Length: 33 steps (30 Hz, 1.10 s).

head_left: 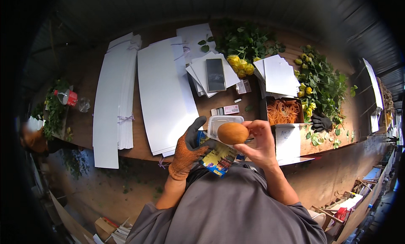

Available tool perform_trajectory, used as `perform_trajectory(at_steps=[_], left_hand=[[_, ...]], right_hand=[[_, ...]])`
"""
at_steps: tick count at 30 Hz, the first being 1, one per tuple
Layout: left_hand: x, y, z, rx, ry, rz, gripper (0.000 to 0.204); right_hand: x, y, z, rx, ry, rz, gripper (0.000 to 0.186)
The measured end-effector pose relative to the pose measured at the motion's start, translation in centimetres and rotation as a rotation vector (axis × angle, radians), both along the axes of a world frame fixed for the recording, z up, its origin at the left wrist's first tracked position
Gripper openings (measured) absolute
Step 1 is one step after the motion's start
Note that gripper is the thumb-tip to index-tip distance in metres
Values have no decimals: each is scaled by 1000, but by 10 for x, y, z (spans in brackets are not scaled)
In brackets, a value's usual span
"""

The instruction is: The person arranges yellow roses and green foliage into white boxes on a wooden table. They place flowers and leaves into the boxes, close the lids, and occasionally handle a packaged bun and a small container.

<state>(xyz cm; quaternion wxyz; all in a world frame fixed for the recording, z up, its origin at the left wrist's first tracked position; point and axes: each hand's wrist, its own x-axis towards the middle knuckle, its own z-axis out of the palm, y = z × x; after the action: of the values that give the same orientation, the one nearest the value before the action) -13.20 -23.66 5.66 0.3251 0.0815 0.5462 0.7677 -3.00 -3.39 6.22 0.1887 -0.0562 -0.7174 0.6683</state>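
Observation:
My right hand (261, 145), bare, holds a brown, egg-like oval (232, 133) between thumb and fingers, over a clear plastic tub (215, 123). My left hand (187, 153), in an orange knitted glove with dark grey coating, grips a blue and yellow packet (218, 162) just below the oval. The packet hangs partly over the table edge, in front of my grey clothing. A small pink and white box (231, 109) lies just beyond the tub.
Long white sheets (164, 92) lie left, a phone (214, 74) on cards behind. Yellow roses (240, 66), a box of rubber bands (283, 112) and a dark glove (322, 123) are right. A bottle (69, 98) lies far left. The wooden table (254, 110) has its near edge before me.

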Motion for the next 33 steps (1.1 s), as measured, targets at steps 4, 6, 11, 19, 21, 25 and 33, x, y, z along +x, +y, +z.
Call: perform_trajectory(at_steps=[4, 6, 11, 19, 21, 25, 33], left_hand=[[-1, -4, 2, 62, 12, 32, 82], [-4, -2, 9, 62, 19, -5, 84], [0, -4, 19, 96, -32, -26, 87], [5, 3, 32, 49, -68, -142, 92], [5, 5, 41, 34, -34, -150, 96], [8, 4, 49, 94, -82, -173, 99], [4, -5, 59, 184, -43, -282, 113]], right_hand=[[0, 2, 49, -198, 352, 84, 56], [1, -2, 79, -107, 637, 120, 40], [-4, -13, 131, -133, 1027, 360, 19], [-13, 1, 156, -38, 1146, 414, 16], [-13, 3, 156, -48, 1136, 416, 16], [-11, 3, 156, -30, 1119, 388, 16], [5, 0, 151, 64, 1044, 279, 19]])
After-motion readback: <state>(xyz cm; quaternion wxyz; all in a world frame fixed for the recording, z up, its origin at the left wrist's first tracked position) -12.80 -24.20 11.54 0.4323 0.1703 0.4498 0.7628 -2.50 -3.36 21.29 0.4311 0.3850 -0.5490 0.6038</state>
